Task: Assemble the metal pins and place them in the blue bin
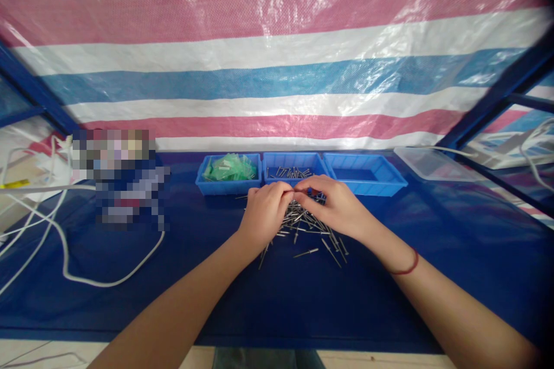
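Note:
A loose pile of blind rivets (298, 217), thin silvery pins with thicker heads, lies on the blue table. Above its far side my left hand (267, 210) is closed, thumb against curled fingers. Beside it my right hand (331, 202) pinches with thumb and forefinger, its fingertips meeting those of the left. Whatever sits between the fingertips is too small and hidden to make out. Just beyond the hands, a blue bin (294, 158) holds several more rivets. A few stray rivets lie at the near edge of the pile.
Left of the middle bin, another blue bin (228, 187) holds green plastic packets (229, 167). A third blue bin (367, 187) stands at right, beside a clear plastic lid (433, 164). White cables (64, 242) loop over the table's left side. A striped sheet (277, 81) hangs behind.

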Available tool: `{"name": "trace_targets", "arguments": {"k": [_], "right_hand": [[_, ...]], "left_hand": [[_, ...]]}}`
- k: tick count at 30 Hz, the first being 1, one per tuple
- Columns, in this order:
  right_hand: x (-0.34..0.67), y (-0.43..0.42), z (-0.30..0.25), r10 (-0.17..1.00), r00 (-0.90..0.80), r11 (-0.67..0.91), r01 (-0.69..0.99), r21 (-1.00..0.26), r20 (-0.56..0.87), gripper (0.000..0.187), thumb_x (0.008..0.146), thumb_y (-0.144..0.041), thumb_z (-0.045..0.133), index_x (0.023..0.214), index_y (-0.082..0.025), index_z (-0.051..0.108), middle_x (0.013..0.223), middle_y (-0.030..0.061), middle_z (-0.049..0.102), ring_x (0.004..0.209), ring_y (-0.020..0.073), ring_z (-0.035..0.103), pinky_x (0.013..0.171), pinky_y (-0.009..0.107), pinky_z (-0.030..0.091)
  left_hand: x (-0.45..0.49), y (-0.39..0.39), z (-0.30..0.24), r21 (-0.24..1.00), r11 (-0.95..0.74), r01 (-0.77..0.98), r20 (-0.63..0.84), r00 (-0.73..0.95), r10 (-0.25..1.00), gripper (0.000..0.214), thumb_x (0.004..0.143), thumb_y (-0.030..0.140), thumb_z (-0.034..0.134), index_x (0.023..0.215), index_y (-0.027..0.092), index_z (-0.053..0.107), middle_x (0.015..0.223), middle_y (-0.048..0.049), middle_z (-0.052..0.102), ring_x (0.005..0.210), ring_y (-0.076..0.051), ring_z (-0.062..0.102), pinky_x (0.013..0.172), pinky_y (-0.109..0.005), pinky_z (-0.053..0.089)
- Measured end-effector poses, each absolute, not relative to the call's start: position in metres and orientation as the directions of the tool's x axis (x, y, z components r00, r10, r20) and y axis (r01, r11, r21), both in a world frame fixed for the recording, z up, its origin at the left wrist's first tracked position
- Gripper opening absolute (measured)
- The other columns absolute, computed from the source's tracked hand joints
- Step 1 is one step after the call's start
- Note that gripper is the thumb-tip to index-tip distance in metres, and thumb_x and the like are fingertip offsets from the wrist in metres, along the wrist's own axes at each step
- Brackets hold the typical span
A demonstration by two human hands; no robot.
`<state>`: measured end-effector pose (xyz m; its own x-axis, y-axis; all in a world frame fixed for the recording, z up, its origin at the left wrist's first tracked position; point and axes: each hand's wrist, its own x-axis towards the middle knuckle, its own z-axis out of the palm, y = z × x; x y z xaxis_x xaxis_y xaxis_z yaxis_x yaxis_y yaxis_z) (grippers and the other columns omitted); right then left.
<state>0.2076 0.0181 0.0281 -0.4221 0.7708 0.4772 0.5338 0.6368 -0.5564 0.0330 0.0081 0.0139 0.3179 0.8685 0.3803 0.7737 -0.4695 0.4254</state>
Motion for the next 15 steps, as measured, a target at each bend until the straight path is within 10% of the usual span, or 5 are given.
{"name": "trace_targets", "arguments": {"k": [15], "right_hand": [[0.2077, 0.0213, 0.0274, 0.904, -0.271, 0.409, 0.321, -0.854, 0.330, 0.024, 0.084, -0.040, 0.059, 0.085, -0.017, 0.067, 0.079, 0.0033, 0.067, 0.069, 0.0146, 0.057, 0.062, 0.028, 0.045]], "left_hand": [[0.0378, 0.0059, 0.0130, 0.745, -0.474, 0.469, 0.459, 0.155, 0.875, 0.009, 0.085, 0.024, 0.058, 0.092, 0.019, 0.061, 0.089, -0.0006, 0.068, 0.070, -0.011, 0.059, 0.072, -0.024, 0.047]]}}
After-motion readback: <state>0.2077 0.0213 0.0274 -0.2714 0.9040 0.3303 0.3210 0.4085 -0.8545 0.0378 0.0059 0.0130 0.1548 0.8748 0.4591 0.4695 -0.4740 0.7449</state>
